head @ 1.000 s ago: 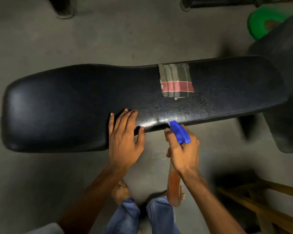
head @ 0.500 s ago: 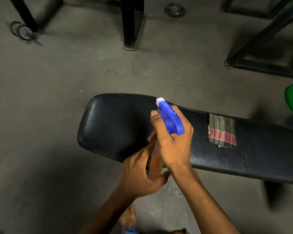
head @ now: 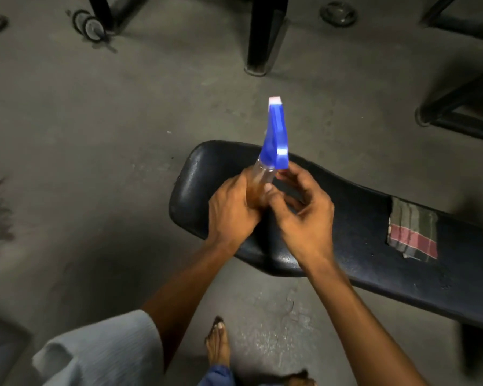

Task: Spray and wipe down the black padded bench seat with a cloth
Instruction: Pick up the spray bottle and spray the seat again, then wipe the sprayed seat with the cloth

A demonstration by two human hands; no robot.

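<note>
Wrapping the clear body of the spray bottle (head: 273, 140), the left hand (head: 232, 210) holds it above the bench's (head: 346, 271) left end; the right hand (head: 304, 218) curls loosely at its neck. The folded cloth (head: 411, 232) lies on the bench, right.

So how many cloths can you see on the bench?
1. A striped folded cloth lies flat on the black padded bench seat, toward its right end, away from both hands. Others could be outside the view.
</note>
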